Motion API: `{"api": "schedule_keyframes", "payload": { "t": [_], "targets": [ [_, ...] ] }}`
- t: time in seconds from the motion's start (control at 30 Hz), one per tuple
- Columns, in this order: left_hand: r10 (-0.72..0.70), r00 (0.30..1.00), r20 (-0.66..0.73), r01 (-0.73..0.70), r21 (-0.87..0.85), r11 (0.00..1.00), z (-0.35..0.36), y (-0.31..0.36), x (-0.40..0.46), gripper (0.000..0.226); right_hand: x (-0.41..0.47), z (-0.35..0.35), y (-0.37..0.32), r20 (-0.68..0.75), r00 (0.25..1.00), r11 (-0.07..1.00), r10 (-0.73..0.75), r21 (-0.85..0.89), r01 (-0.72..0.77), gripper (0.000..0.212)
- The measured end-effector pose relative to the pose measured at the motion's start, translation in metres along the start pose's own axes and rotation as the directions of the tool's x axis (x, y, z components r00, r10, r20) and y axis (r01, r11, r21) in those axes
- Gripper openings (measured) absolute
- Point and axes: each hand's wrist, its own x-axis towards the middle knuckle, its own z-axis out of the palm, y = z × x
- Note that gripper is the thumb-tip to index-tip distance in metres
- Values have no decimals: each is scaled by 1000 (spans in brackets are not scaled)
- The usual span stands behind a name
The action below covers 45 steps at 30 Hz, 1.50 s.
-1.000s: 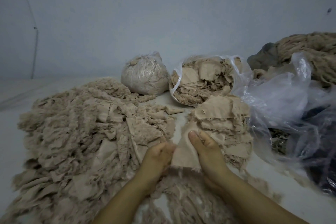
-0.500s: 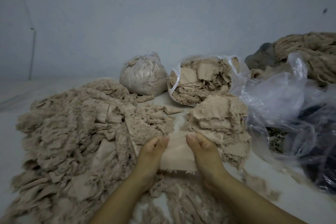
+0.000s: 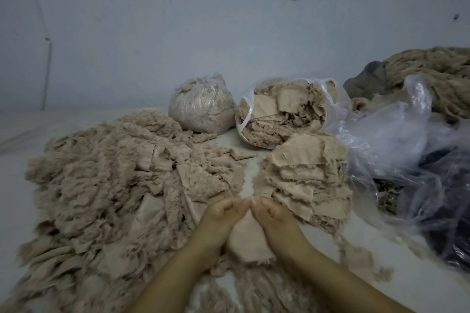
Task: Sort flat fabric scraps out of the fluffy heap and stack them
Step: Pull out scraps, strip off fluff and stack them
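A wide fluffy heap [image 3: 101, 185] of beige fabric covers the left half of the surface. To its right stands a stack of flat beige scraps [image 3: 305, 175]. In front of the stack, my left hand [image 3: 221, 218] and my right hand [image 3: 274, 216] meet fingertip to fingertip. Both pinch the top edge of one flat beige scrap [image 3: 248, 241], which hangs down between my wrists with its fringed lower edge showing.
A tied plastic bag of fluff [image 3: 201, 107] and an open bag of scraps [image 3: 284, 114] stand at the back. Crumpled clear plastic [image 3: 396, 140] over dark material lies on the right, with a rope-like beige bundle [image 3: 437, 79] behind. A pale wall rises behind everything.
My hands were apart, holding the scrap spread wide. They have come together until the fingertips touch, and the scrap has folded narrower between them.
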Motion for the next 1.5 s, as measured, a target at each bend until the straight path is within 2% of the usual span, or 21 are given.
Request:
{"api": "schedule_keyframes", "payload": {
  "t": [0.07, 0.13, 0.2, 0.33, 0.5, 0.57, 0.6, 0.67, 0.8, 0.9, 0.93, 0.97, 1.03, 1.07, 1.13, 1.17, 1.23, 1.3, 1.37, 1.43, 1.5],
  "targets": [
    [9, 990, -140, -12, -17, 1000, -3, 2, 2, 20, 3, -7, 6, -131, 991, 989, 5, -148, -25, 39],
    [-1, 973, -233, -28, -124, 992, -10, 8, 3, 20, 4, -20, 15, -246, 968, 986, 44, -148, -82, 42],
    [-7, 967, -256, -44, -191, 981, -17, 15, 1, 18, 4, -33, 23, -289, 954, 986, 79, -117, -117, 46],
    [-3, 993, -117, -19, -184, 983, -12, 20, -4, 26, 1, -34, 17, -160, 985, 978, 59, -191, -90, 41],
    [-15, 1000, 10, 17, -270, 963, -4, 21, -8, 27, 2, -13, 0, 187, 974, 987, 128, 75, -144, 52],
    [-26, 1000, -7, 22, -304, 952, -7, 22, -8, 26, 1, -9, -2, 265, 953, 960, 149, 193, -203, 42],
    [-21, 999, -42, 7, -310, 951, -8, 22, -8, 25, -1, -8, -4, 252, 954, 941, 165, 250, -229, 35],
    [21, 988, -155, -53, -204, 978, -11, 19, -3, 22, 2, -12, -5, 143, 975, 946, 172, 252, -205, 30],
    [123, 949, -289, -148, -66, 987, -15, 11, 4, 8, 34, -36, -30, -78, 996, 998, 43, 57, -39, 26],
    [219, 887, -407, -198, 95, 976, -24, 10, 9, 5, 77, -77, -60, -278, 960, 999, 37, 20, -33, 24],
    [257, 855, -451, -200, 169, 965, -28, 10, 10, 5, 89, -92, -67, -351, 936, 997, 33, -48, -53, 26],
    [304, 815, -494, -191, 265, 945, -33, 11, 11, 7, 98, -108, -70, -417, 909, 974, 7, -203, -101, 27],
    [395, 752, -528, -107, 494, 863, -41, 11, 11, 10, 102, -128, -67, -513, 857, 789, -51, -546, -280, 35],
    [417, 742, -525, -34, 592, 805, -45, 10, 12, 20, 97, -129, -62, -526, 846, 721, -92, -621, -308, 44],
    [394, 770, -501, 89, 696, 712, -52, 7, 14, 53, 82, -111, -49, -489, 843, 734, -226, -654, -182, 42],
    [355, 796, -491, 110, 694, 712, -52, 5, 15, 63, 73, -95, -41, -432, 857, 758, -283, -648, -76, 35],
    [253, 838, -484, 78, 565, 821, -50, 5, 14, 62, 55, -59, -22, -239, 938, 796, -249, -603, 57, 25],
    [111, 894, -435, 21, 287, 958, -46, 8, 11, 48, 36, -25, -5, -56, 997, 881, -61, -471, 28, 28],
    [1, 952, -307, 1, 8, 1000, -45, 9, 8, 38, 24, -4, 5, 54, 994, 953, 95, -294, -75, 43],
    [-18, 991, -130, 13, -41, 999, -45, 11, 6, 35, 21, 4, 7, 96, 988, 981, 119, -167, -102, 62],
    [-40, 998, 43, 39, 24, 999, -43, 11, 2, 36, 25, 4, 7, 93, 989, 988, 117, -108, -106, 68]
  ]
}}
